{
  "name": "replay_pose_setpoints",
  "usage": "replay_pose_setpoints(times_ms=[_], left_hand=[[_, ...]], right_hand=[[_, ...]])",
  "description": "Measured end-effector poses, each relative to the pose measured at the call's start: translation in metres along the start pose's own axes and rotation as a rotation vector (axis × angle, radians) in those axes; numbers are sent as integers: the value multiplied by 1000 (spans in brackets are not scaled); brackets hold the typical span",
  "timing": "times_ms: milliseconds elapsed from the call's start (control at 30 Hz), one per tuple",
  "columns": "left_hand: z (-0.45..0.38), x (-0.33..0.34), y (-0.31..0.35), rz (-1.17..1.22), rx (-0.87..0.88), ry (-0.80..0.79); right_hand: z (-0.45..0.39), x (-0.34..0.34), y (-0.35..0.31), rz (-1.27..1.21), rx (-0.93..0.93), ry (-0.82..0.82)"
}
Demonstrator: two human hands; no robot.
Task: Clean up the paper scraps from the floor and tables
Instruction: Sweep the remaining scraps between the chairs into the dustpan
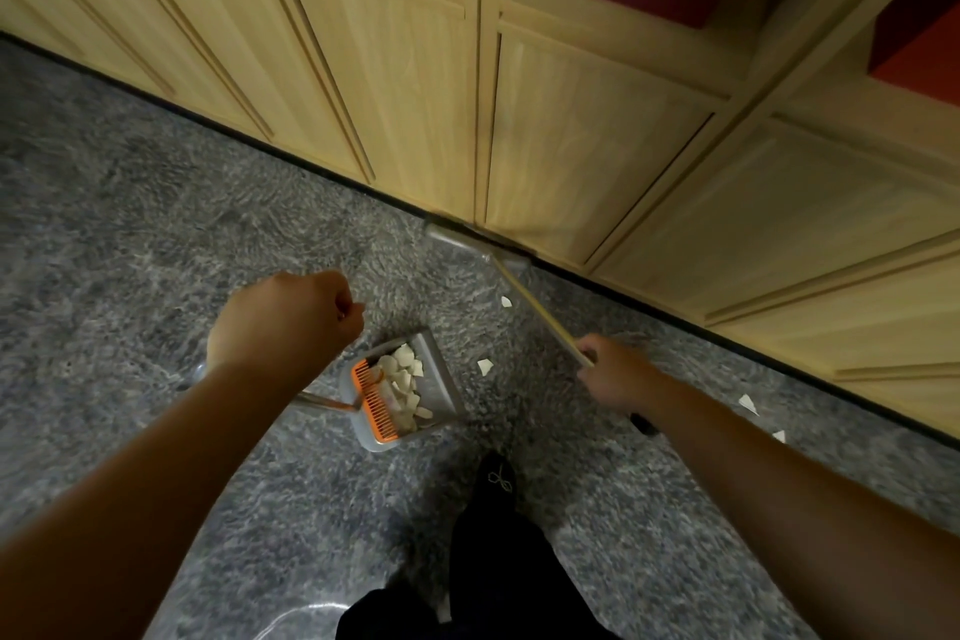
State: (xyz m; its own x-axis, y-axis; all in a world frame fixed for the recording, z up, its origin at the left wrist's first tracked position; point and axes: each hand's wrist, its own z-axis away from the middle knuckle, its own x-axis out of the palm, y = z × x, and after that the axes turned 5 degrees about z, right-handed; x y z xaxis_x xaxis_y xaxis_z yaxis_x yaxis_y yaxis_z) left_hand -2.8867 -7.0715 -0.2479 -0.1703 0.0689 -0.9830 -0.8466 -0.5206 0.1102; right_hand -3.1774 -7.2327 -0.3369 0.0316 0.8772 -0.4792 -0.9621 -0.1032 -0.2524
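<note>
The right hand (615, 369) grasps the broom handle (540, 314), the left hand (288, 322) is clenched on the dustpan handle (322, 400), and paper scraps (405, 387) lie in the dustpan (436, 379) between both grips.

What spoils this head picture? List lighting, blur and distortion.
Head view: dim, warm light; wide-angle bending curves the cabinet lines and floor edge; soft blur on the left hand, and the broom head smears; the scraps in the dustpan stay readable.
</note>
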Motion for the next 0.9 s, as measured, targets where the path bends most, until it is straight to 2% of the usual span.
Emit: replay_pose_setpoints(times_ms=[200, 267, 500, 600, 900], left_hand=[[15, -1, -3, 20, -3, 21], [18, 0, -7, 30, 1, 43], [24, 6, -29, 52, -1, -38], [24, 13, -33, 83, -32, -45], [48, 12, -68, 130, 81, -33]], right_hand=[[-21, -13, -21, 222, 59, -103], [-13, -1, -12, 217, 73, -142], [41, 68, 35, -91, 119, -239], [57, 88, 39, -112, 107, -282], [134, 199, -23, -531, 143, -253]])
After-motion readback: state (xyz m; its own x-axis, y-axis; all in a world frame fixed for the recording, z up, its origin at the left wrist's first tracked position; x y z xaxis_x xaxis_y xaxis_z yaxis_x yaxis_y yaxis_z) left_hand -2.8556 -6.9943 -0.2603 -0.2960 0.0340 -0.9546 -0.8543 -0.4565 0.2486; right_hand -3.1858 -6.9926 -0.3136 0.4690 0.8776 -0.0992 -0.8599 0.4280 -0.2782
